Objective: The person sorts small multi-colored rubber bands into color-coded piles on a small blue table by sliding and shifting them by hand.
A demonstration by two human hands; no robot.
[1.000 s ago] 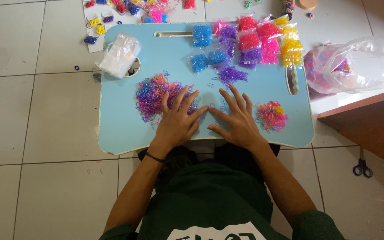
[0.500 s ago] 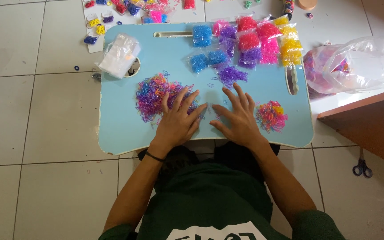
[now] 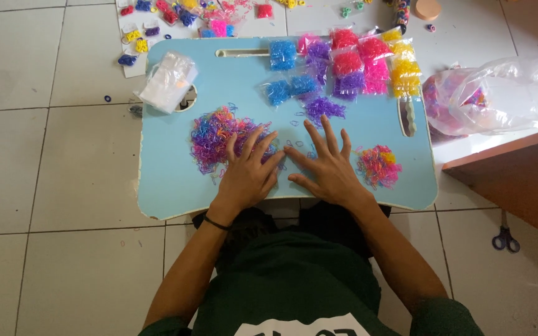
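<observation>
1. Head view: both hands lie flat with fingers spread on the light blue surface (image 3: 169,186), grasping nothing. The left hand (image 3: 248,174) has its fingertips on the edge of the mixed pile of small loops (image 3: 219,137); the right hand (image 3: 328,168) sits between that pile and a smaller pink-yellow pile (image 3: 378,165).
2. Sorting goes best with light fingertip pressure, sliding few loops out at once, clear of the purple cluster (image 3: 324,109) and filled bags (image 3: 368,65).
</observation>
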